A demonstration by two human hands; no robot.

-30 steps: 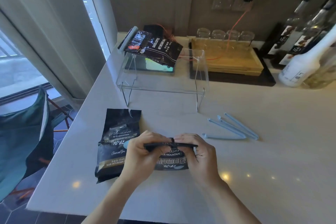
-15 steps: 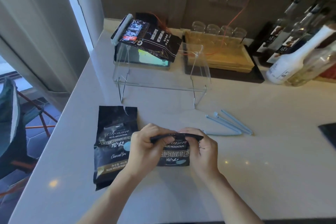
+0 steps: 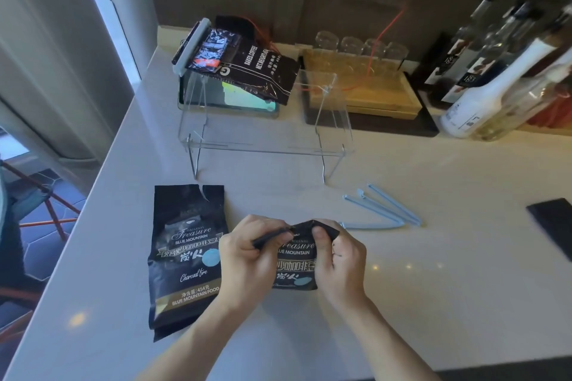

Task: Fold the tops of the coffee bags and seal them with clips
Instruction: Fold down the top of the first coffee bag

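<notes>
While both hands work at the counter [image 3: 433,288], the left hand [image 3: 247,263] and right hand [image 3: 339,260] each pinch the folded top of a black coffee bag [image 3: 295,263] between them. Just left of the left hand lies a second bag [image 3: 185,257], flat. Blue clips [image 3: 380,210] rest beyond the right hand.

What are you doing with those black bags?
A person is folding down the top of a black coffee bag, pinching it with the left hand and right hand. A second coffee bag lies beside it on the counter, its top unfolded. The blue clips wait unused nearby.
</notes>
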